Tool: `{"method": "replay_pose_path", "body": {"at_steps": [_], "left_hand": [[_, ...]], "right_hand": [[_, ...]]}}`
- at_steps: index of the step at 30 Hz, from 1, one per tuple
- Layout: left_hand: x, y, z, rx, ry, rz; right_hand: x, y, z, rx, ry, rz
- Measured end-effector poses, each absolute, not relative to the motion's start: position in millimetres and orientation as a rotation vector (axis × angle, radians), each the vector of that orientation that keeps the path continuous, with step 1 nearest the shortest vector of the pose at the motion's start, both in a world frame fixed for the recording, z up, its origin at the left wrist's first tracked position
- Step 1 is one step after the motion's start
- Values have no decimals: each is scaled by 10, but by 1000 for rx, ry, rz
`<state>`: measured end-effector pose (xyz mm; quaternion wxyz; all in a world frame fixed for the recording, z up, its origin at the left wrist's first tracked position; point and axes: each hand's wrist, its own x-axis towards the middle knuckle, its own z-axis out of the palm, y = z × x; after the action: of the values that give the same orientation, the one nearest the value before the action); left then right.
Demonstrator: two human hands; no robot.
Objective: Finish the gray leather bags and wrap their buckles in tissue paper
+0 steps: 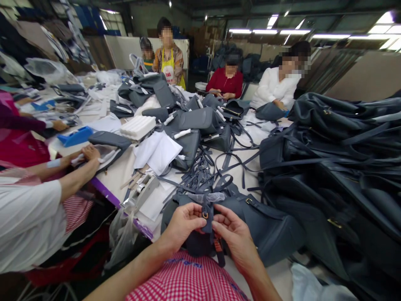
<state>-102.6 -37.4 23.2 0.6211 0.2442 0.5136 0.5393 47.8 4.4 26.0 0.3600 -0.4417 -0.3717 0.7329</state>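
The counter [116,179] fills the middle of the frame; dark bags [332,167] pile at right. At lower centre, the left hand [189,217] and right hand [230,225] pinch a dark strap [207,228] bearing one gold ring [205,215].

Tube lamps [265,31] and glaring upper-right windows [387,18] supply light. The ceiling [238,10] is dim. Wide-angle distortion stretches the frame edges. Pixelation covers the background faces [232,65].
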Motion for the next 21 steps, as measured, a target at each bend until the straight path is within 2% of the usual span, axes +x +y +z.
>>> {"method": "replay_pose_path", "body": {"at_steps": [11,21], "left_hand": [[-995,-337,255,790,1279,989],[-948,-306,131,754,1258,1124]], "right_hand": [[469,5,236,-1198,-1068,1773],[501,3,242,-1189,-1019,1819]]}}
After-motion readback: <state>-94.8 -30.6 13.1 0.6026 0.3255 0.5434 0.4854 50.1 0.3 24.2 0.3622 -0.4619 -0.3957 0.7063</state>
